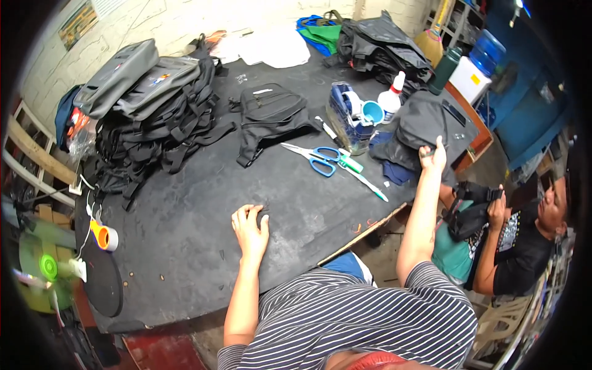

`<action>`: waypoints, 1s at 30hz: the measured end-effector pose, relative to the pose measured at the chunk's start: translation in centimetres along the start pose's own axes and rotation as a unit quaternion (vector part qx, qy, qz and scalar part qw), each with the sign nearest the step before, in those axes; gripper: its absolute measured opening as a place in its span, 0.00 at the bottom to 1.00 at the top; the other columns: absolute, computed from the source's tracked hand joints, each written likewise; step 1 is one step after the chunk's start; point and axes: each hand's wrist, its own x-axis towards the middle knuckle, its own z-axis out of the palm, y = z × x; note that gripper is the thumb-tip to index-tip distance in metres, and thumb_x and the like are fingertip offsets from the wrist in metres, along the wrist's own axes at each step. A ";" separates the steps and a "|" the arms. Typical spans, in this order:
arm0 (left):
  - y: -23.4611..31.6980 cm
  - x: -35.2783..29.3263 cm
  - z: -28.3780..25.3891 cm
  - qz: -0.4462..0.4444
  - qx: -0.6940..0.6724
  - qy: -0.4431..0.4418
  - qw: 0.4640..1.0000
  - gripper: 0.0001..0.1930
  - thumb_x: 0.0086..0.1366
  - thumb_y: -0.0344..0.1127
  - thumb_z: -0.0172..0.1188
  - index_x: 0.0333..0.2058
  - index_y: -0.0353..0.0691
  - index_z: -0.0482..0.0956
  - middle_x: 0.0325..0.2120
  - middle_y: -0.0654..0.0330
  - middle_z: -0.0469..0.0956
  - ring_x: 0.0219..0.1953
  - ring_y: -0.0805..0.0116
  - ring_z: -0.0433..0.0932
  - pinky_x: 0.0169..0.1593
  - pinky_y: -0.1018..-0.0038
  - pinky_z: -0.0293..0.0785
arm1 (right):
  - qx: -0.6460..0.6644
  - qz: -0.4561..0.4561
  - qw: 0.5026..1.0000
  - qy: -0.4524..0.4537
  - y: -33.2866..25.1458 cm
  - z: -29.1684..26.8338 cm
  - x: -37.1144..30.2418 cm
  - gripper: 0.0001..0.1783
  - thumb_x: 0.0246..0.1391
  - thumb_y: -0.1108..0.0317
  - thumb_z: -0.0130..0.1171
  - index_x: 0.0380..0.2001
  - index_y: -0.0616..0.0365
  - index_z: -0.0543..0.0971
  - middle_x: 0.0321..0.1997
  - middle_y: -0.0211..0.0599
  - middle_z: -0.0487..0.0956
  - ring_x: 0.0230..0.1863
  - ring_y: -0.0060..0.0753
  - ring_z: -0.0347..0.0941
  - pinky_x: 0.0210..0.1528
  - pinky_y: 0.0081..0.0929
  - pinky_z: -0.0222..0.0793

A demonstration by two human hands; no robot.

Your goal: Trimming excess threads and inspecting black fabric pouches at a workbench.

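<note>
My left hand hovers over or rests on the dark tabletop, fingers loosely bent and apart, with nothing in it. At the right side of the table, my right hand is at the near edge of a black bag, its fingers curled against the fabric; part of the grip is hidden. Blue-handled scissors lie between the two hands, beside a green-and-white cutter-like tool. Farther back, a small black backpack lies flat with its straps spread.
A tall pile of grey and black bags stands at the left. More black bags are stacked at the back right. A clear bin and white spray bottle stand near my right hand. A seated co-worker holds a black item at right.
</note>
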 end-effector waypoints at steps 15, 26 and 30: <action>0.2 -0.5 -0.4 -0.028 0.116 0.023 0.993 0.20 0.53 0.38 0.61 0.46 0.41 0.74 0.49 0.49 0.65 0.56 0.48 0.59 0.58 0.53 0.52 | -0.369 -0.032 0.853 -0.368 17.6 4.9 -21.5 0.07 0.56 0.68 0.54 0.36 0.59 0.75 0.22 0.25 0.74 0.20 0.11 0.62 0.23 0.11 0.55; 0.0 0.2 -0.6 -0.040 0.099 -0.010 0.994 0.23 0.54 0.39 0.62 0.50 0.44 0.73 0.54 0.49 0.64 0.61 0.47 0.57 0.63 0.53 0.46 | -0.349 -0.154 0.840 -0.385 13.6 22.3 -3.3 0.12 0.56 0.61 0.54 0.34 0.58 0.77 0.24 0.28 0.74 0.14 0.15 0.60 0.15 0.15 0.55; -0.5 0.6 -0.2 -0.048 0.091 0.004 0.995 0.20 0.52 0.37 0.62 0.46 0.43 0.76 0.50 0.51 0.66 0.58 0.49 0.59 0.61 0.54 0.48 | -0.364 -0.263 0.862 -0.235 12.7 26.9 7.7 0.04 0.46 0.71 0.59 0.28 0.56 0.77 0.22 0.26 0.72 0.14 0.16 0.59 0.13 0.18 0.54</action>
